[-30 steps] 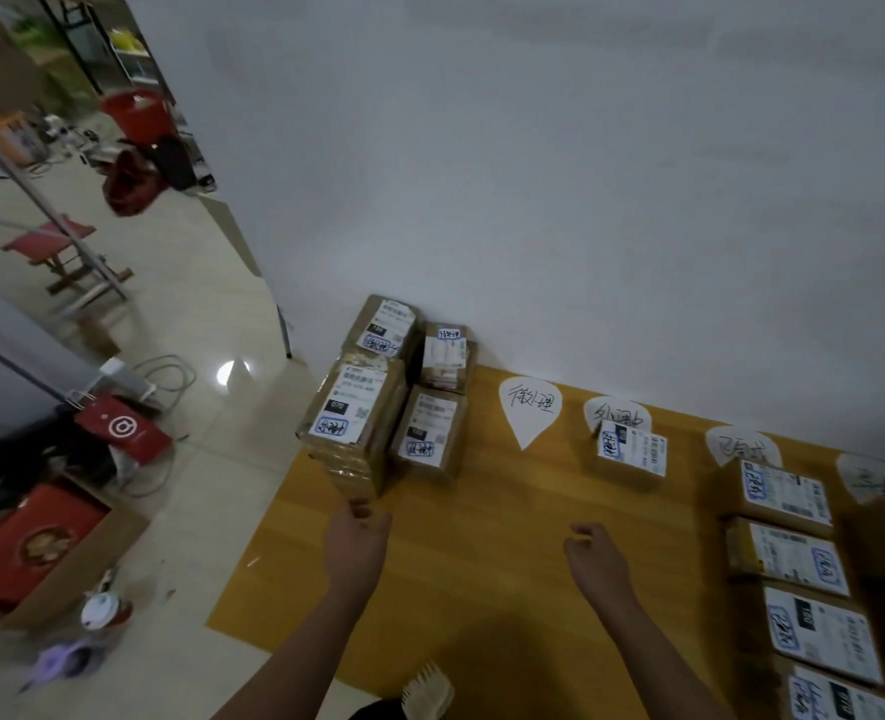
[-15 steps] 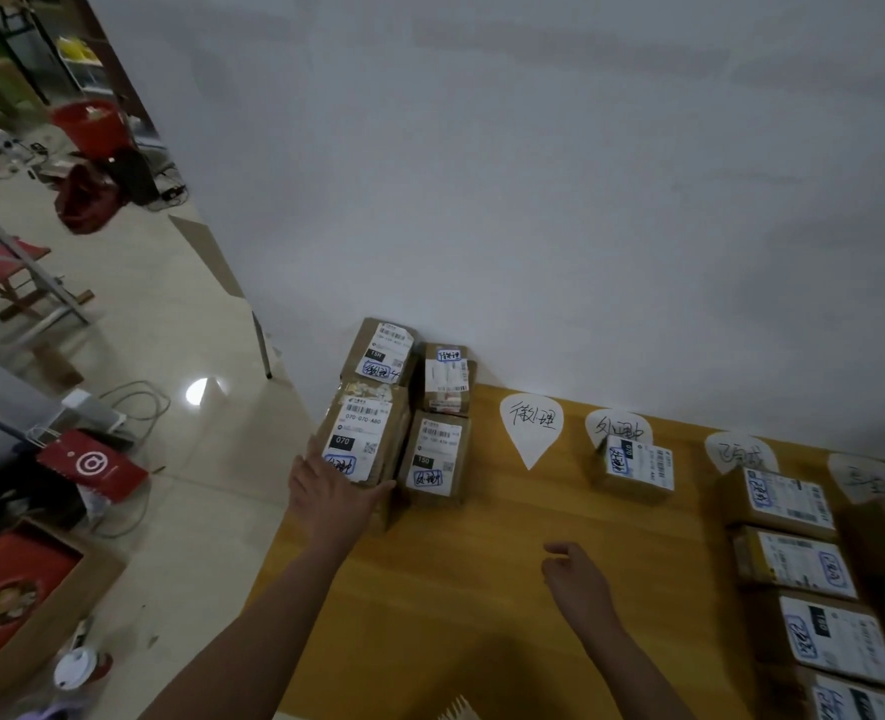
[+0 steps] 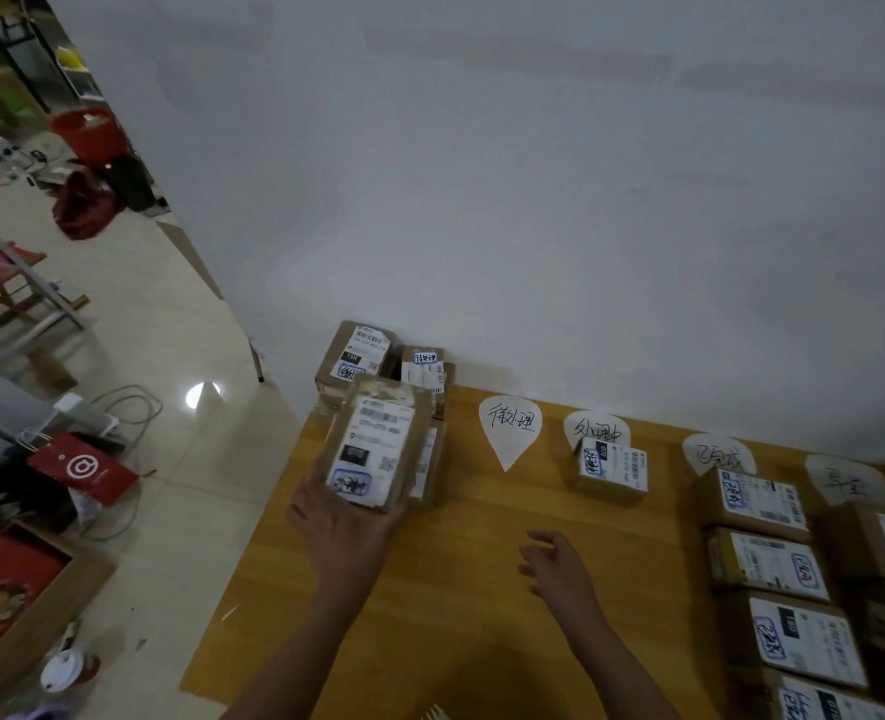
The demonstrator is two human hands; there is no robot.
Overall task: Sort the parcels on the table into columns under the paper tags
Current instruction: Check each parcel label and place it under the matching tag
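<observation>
Head view: the left hand (image 3: pixel 344 527) gripped a parcel (image 3: pixel 373 444) by its near end, over the stack (image 3: pixel 360 353) at the worktop's (image 3: pixel 482 615) left corner. The right hand (image 3: pixel 560 569) hovered above the worktop, fingers loose, holding nothing.

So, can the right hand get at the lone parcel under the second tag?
Probably yes: the right hand hovers open just short of that parcel, with only bare table between them. The left hand holds the lifted parcel.

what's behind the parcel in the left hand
Behind the held parcel, gripped by the left hand, sit a back-left parcel and a back-right parcel. Anything beneath is covered.
</observation>
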